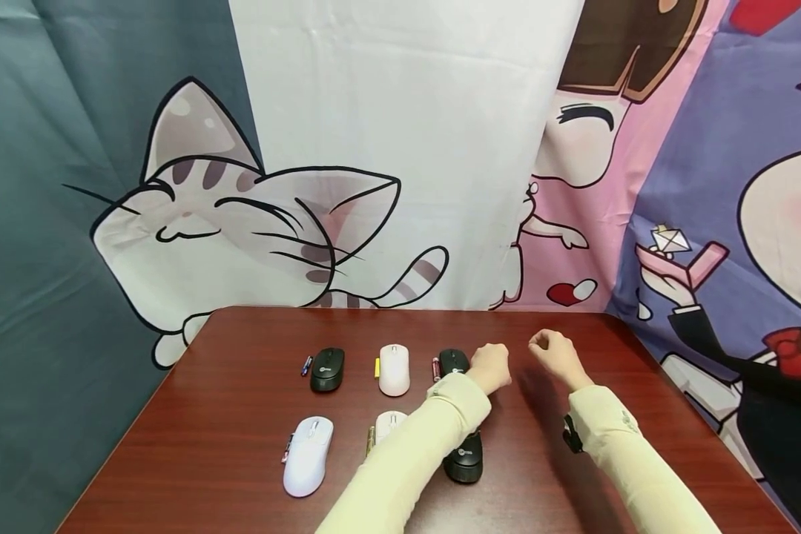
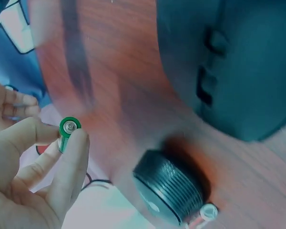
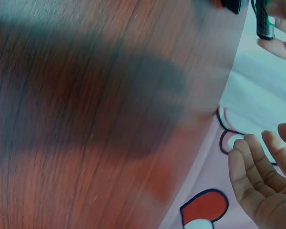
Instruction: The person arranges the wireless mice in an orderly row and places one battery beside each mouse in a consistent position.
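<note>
Between thumb and fingers my left hand (image 1: pixel 489 367) pinches a small battery (image 2: pixel 69 128). One metal end with a green ring faces the left wrist camera, and its dark side (image 3: pixel 265 21) shows in the right wrist view. Just left of this hand lies a black mouse (image 1: pixel 452 360), partly covered by the sleeve, with a red battery (image 1: pixel 436 368) beside it. A nearer black mouse (image 1: pixel 463 461) sits below the left forearm. My right hand (image 1: pixel 559 360) hovers over the table's right side, fingers loosely bent and holding nothing; its palm (image 3: pixel 271 200) shows in the right wrist view.
Further left are a black mouse (image 1: pixel 327 369) with a blue battery (image 1: pixel 306 366), and a white mouse (image 1: pixel 394 370) with a yellow one. Nearer lie a white mouse (image 1: pixel 308 457) and another white mouse (image 1: pixel 389 423), half hidden by my sleeve. A printed curtain (image 1: pixel 400 111) hangs behind the table.
</note>
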`<state>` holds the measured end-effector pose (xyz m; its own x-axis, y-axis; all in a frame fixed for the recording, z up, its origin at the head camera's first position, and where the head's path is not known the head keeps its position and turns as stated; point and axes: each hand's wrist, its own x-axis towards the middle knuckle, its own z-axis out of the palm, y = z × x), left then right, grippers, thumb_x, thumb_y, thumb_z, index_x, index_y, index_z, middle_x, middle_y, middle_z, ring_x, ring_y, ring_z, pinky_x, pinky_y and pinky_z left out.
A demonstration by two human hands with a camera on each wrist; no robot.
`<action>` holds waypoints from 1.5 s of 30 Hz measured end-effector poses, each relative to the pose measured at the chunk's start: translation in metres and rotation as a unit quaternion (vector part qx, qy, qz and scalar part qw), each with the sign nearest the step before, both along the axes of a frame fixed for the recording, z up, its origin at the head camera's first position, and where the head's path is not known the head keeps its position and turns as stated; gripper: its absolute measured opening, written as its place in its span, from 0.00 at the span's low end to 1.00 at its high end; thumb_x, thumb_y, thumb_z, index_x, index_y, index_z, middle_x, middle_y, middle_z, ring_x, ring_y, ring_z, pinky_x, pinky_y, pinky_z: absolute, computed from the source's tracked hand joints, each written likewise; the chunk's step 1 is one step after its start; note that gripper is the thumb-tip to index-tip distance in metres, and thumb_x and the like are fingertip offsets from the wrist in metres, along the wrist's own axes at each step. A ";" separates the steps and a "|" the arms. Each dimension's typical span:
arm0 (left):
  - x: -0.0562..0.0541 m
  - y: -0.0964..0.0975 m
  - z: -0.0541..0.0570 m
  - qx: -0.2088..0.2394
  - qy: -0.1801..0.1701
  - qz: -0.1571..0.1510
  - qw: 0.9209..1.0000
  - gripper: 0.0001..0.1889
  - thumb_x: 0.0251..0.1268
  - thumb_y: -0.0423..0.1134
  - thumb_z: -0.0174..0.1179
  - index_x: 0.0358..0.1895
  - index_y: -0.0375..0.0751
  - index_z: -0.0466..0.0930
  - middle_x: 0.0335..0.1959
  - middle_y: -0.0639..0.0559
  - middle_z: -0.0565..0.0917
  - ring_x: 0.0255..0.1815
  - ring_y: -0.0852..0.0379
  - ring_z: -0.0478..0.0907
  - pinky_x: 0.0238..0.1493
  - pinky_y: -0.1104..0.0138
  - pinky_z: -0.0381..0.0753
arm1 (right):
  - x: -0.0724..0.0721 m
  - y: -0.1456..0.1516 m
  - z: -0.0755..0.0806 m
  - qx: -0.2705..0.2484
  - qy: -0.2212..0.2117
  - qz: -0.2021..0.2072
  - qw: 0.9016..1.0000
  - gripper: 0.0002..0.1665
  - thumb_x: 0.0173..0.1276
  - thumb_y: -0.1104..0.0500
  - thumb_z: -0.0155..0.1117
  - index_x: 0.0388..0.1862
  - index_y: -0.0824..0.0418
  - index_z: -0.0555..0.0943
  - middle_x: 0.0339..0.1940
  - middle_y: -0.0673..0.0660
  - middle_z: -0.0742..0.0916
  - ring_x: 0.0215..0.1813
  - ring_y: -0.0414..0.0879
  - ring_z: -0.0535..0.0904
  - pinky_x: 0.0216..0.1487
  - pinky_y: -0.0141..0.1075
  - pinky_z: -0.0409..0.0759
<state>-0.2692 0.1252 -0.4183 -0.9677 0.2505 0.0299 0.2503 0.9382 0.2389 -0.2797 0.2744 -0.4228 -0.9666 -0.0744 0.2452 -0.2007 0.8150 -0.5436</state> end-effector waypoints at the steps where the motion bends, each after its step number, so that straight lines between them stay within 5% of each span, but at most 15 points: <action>1: 0.000 -0.004 0.001 0.012 0.000 -0.008 1.000 0.06 0.46 0.42 0.71 0.28 0.49 0.84 0.30 0.58 0.87 0.33 0.60 0.84 0.29 0.72 0.78 | 0.001 -0.002 0.000 0.000 -0.001 0.001 1.000 0.08 0.61 0.64 0.58 0.34 0.70 0.79 0.31 0.64 0.83 0.33 0.52 0.76 0.36 0.42 0.73; 9: -0.006 -0.041 0.006 0.118 -0.060 -0.021 0.991 0.10 0.52 0.37 0.67 0.23 0.46 0.73 0.23 0.55 0.80 0.08 0.63 0.74 0.14 0.76 0.71 | 0.006 -0.019 0.001 -0.005 -0.008 0.021 1.000 0.06 0.61 0.65 0.59 0.33 0.68 0.79 0.28 0.61 0.84 0.31 0.49 0.76 0.34 0.39 0.73; 18: -0.007 -0.069 0.005 0.162 -0.068 -0.050 0.983 0.06 0.50 0.33 0.65 0.26 0.41 0.77 0.17 0.54 0.76 0.09 0.62 0.75 0.20 0.71 0.75 | 0.012 -0.042 0.008 -0.008 -0.009 0.066 0.998 0.05 0.62 0.65 0.58 0.34 0.68 0.79 0.29 0.61 0.84 0.30 0.47 0.77 0.33 0.39 0.75; 26: 0.011 -0.090 0.011 0.157 -0.091 -0.045 0.982 0.05 0.52 0.32 0.66 0.30 0.38 0.78 0.18 0.52 0.77 0.11 0.60 0.76 0.16 0.74 0.74 | 0.025 -0.064 0.000 -0.003 -0.019 0.101 0.995 0.03 0.62 0.65 0.60 0.34 0.65 0.79 0.28 0.57 0.84 0.30 0.44 0.77 0.33 0.37 0.75; 36: 0.024 -0.112 0.000 0.155 -0.067 -0.045 0.985 0.07 0.47 0.30 0.67 0.28 0.37 0.78 0.23 0.50 0.80 0.07 0.62 0.74 0.12 0.75 0.71 | 0.041 -0.079 -0.004 0.001 -0.028 0.143 0.989 0.04 0.60 0.67 0.60 0.35 0.66 0.79 0.30 0.56 0.86 0.31 0.43 0.79 0.33 0.35 0.76; 45: 0.034 -0.126 -0.003 0.183 -0.094 -0.112 0.972 0.07 0.46 0.27 0.65 0.31 0.31 0.81 0.19 0.48 0.80 0.07 0.62 0.74 0.12 0.75 0.73 | 0.060 -0.094 -0.006 0.017 -0.037 0.174 0.984 0.05 0.59 0.66 0.63 0.35 0.65 0.79 0.26 0.53 0.84 0.29 0.39 0.77 0.29 0.31 0.75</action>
